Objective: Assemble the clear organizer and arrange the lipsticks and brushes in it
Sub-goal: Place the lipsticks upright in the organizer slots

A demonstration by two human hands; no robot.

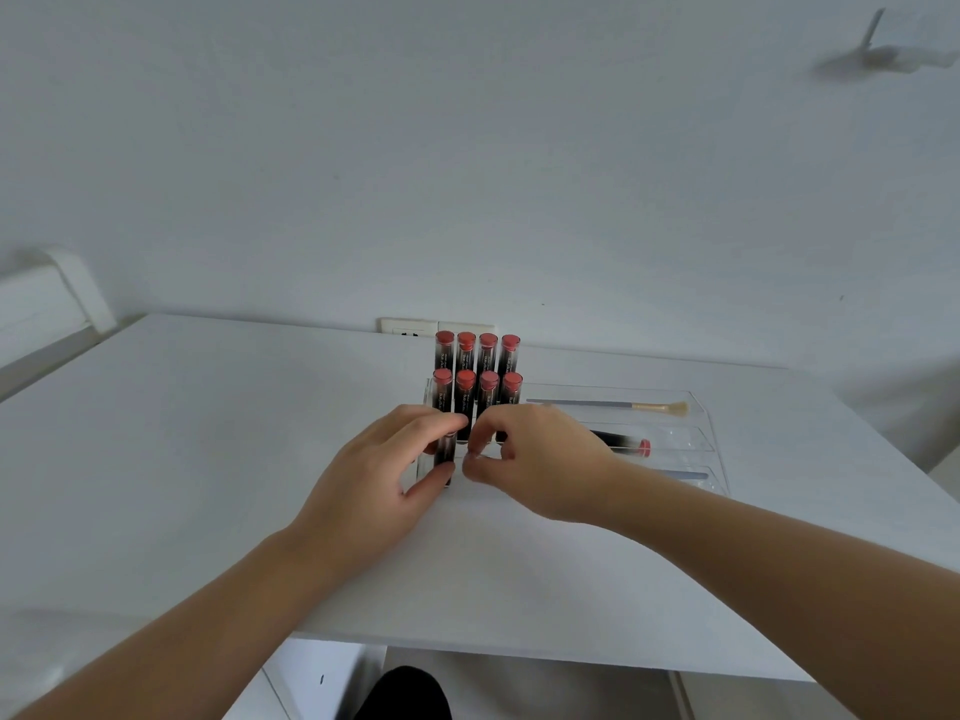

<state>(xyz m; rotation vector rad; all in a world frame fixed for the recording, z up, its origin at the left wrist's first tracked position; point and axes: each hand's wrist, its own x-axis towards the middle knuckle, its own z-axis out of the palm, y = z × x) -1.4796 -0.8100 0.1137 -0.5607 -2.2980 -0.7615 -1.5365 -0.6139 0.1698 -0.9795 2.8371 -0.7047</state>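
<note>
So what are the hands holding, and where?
The left hand grips a dark lipstick tube around its middle. Whether the right hand holds anything cannot be told.

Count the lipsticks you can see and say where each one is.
10: four upright in the back row, four in the middle row, one in the left hand, one lying flat at right. Hands may hide more.
</note>
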